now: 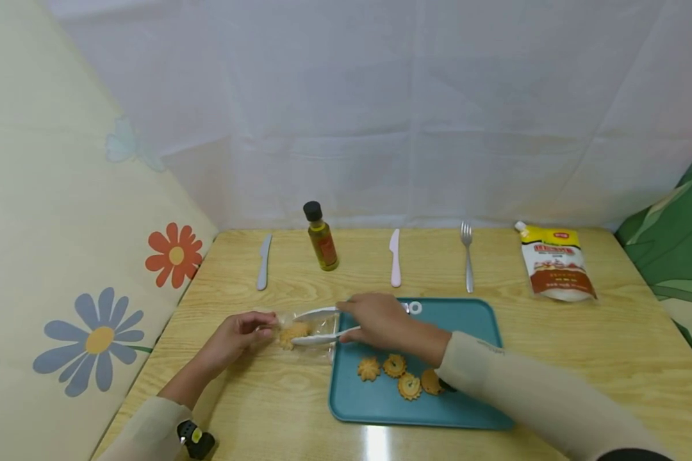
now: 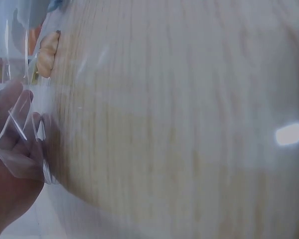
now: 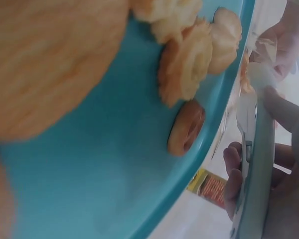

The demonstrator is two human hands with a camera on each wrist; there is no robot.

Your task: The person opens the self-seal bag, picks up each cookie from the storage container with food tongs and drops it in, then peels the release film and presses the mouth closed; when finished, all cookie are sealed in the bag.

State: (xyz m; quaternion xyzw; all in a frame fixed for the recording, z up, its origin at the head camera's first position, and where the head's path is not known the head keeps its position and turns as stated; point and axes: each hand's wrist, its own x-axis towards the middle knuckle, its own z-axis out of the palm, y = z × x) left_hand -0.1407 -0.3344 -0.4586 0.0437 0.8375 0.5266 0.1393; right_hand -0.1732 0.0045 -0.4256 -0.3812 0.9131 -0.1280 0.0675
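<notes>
On the left of the table, my left hand (image 1: 239, 339) pinches the edge of a clear plastic bag (image 1: 325, 325). A golden cookie (image 1: 288, 332) shows at the bag, beside the left fingertips. My right hand (image 1: 380, 317) grips a pair of pale tongs (image 1: 318, 312) above the tray's left part. The tongs' two arms reach left over the bag, one tip on either side of the cookie. Several more cookies (image 1: 369, 369) lie on the teal tray (image 1: 473, 320), partly under the right forearm. In the right wrist view, thumb and fingers wrap the tongs' handle (image 3: 261, 174).
Along the back stand or lie a grey knife (image 1: 263, 262), a dark-capped oil bottle (image 1: 323, 240), a pink knife (image 1: 395, 259), a fork (image 1: 468, 256) and a spouted sauce pouch (image 1: 556, 262). A white cloth (image 1: 346, 128) hangs behind the table.
</notes>
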